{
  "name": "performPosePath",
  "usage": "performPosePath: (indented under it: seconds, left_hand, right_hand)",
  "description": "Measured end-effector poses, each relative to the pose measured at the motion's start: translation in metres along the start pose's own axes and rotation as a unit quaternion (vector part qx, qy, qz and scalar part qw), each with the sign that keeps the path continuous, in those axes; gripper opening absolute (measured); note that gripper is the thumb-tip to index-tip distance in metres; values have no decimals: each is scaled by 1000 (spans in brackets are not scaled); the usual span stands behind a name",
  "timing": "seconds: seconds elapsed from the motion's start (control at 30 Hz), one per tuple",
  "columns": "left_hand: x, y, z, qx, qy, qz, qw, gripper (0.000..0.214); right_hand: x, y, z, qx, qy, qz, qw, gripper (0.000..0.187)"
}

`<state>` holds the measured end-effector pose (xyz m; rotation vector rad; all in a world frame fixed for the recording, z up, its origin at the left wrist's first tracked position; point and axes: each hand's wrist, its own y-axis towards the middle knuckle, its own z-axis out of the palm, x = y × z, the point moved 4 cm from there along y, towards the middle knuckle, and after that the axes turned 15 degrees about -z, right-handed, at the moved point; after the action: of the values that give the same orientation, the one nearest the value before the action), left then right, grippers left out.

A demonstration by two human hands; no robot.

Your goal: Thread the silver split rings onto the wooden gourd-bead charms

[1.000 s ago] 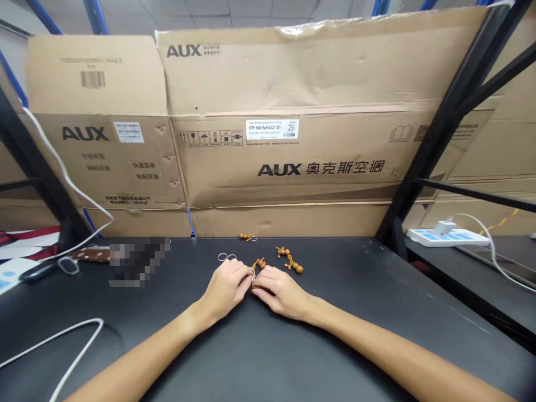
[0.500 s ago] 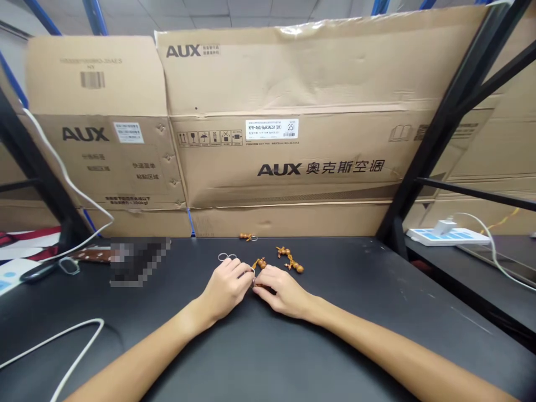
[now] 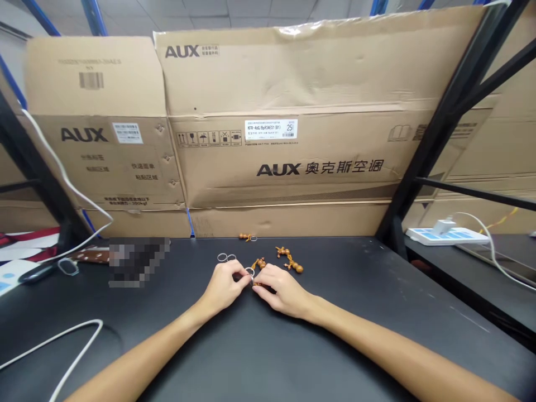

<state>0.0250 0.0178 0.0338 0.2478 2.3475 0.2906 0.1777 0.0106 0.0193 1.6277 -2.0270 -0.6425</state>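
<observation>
My left hand (image 3: 224, 286) and my right hand (image 3: 282, 290) meet at the middle of the black tabletop (image 3: 335, 340). Their fingertips pinch a small metal key ring (image 3: 250, 272) and the cord end of a wooden bead charm (image 3: 260, 285). Part of the charm is hidden by my fingers. A wooden gourd charm (image 3: 258, 263) lies just above the hands, and a larger one (image 3: 290, 260) lies to the right. Further back are a small wooden charm (image 3: 246, 237) and loose metal key rings (image 3: 226, 257).
Large AUX cardboard boxes (image 3: 276, 162) stand along the table's far edge between black shelf posts (image 3: 439, 128). A white cable (image 3: 54, 340) lies at front left. A pixelated patch (image 3: 138, 262) hides something at back left. A white power strip (image 3: 446, 236) sits on a lower surface at right.
My left hand has drawn slightly to the left, and the metal key ring now shows more clearly above the fingertips. The charms on the table have not moved.
</observation>
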Motion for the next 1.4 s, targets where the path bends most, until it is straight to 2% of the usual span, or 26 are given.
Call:
performPosePath:
  seconds: [0.1,0.17,0.27,0.4,0.5,0.57,0.63,0.73,0.8,0.87,0.97,1.07,1.23,1.4]
  left_hand:
    - [4,2,3,36,-21,-34,999,14]
    - [5,1,6,54,-14,-29,998,15]
    - [1,-3,8,32,61,51,996,17]
    - [-7,-11,6,-41,168,176,969,14]
    - [-9,-14,5,-47,225,233,945,19]
    - [-9,-15,6,-39,227,243,943,23]
    - [-8,-13,4,-37,178,212,960,22]
    - [-6,-7,0,-29,56,111,992,19]
    - [-4,-2,-3,-13,-3,49,999,20]
    - [0,3,-7,-14,-14,15,1000,21]
    - [14,13,-16,-40,35,-36,998,27]
    - [32,21,-21,-30,112,-70,991,27]
    - [49,28,-26,-46,216,-134,966,28]
    - [48,25,-24,-88,275,-105,952,22]
  right_hand:
    - [2,0,0,21,-60,-30,998,19]
    - [3,0,-1,24,-89,-44,995,21]
    - [6,0,-1,24,-107,-61,992,21]
    - [7,1,-1,29,-113,-60,991,20]
    - [7,1,0,37,-108,-55,992,22]
    - [7,1,1,45,-99,-60,992,22]
    - [7,1,1,49,-90,-64,993,21]
    - [6,1,1,59,-88,-60,993,20]
    - [4,1,1,73,-102,-52,991,20]
    - [1,0,-1,80,-123,-38,988,20]
    - [-9,-3,-4,72,-166,12,983,20]
    - [-25,-10,-8,68,-221,87,969,22]
    - [-43,-20,-11,87,-275,183,940,22]
    - [-45,-21,-12,90,-292,226,925,22]
